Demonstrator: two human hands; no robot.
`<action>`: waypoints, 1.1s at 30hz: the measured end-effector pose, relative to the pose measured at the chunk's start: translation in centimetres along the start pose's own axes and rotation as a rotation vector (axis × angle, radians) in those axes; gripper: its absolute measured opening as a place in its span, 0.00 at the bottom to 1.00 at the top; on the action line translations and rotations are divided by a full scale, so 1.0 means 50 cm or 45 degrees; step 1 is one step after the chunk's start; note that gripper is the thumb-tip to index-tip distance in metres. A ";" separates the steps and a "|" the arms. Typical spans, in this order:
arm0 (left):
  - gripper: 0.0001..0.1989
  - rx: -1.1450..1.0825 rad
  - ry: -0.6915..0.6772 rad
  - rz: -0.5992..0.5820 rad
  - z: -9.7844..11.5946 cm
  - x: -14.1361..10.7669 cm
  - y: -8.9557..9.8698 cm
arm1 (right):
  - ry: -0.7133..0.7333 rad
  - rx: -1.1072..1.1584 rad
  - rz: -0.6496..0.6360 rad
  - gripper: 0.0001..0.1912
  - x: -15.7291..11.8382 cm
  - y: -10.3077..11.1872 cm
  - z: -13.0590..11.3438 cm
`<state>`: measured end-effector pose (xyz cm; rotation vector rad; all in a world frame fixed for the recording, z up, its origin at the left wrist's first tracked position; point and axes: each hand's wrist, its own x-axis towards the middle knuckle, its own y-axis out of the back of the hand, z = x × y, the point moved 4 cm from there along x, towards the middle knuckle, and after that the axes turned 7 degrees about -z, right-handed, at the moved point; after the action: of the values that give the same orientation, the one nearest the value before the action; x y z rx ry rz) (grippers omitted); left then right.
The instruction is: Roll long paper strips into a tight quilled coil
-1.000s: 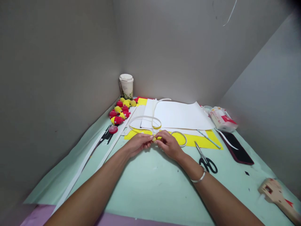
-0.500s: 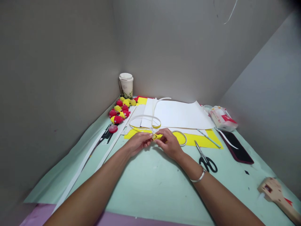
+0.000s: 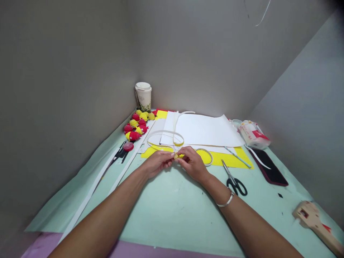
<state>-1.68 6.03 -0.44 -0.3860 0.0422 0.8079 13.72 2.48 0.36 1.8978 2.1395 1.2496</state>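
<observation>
Between the fingertips of my left hand and my right hand is a yellow-and-white paper strip, folded or coiled small at the pinched end. Both hands are closed on it, thumbs against fingers, just above the table. The strip's long tail loops up and away behind my hands, over white paper. A curled loop of similar strip lies to the right of my right hand; whether it joins the held piece is hidden. Black-handled scissors rest to the right of my right wrist.
White sheets lie over yellow paper. Red and yellow paper figures cluster at left near a lidded cup. On the right are a phone, a tissue pack and a glue gun. Long white strips run along the left.
My hands stay in nearly the same place; the pinched end of the strip looks slightly more covered by my fingers. The whole view has shifted a little.
</observation>
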 end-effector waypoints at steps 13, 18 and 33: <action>0.14 -0.024 0.014 0.005 0.001 -0.003 -0.001 | 0.031 -0.012 -0.039 0.08 0.001 -0.002 0.003; 0.14 -0.013 0.006 0.004 0.000 -0.001 0.001 | 0.032 -0.038 -0.051 0.07 0.001 -0.001 0.003; 0.14 -0.010 -0.021 0.025 0.004 0.000 -0.003 | 0.017 -0.042 0.019 0.05 0.003 0.000 -0.002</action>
<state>-1.58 5.99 -0.21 -0.3873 0.0275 0.8307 13.64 2.53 0.52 1.9019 2.1016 1.2956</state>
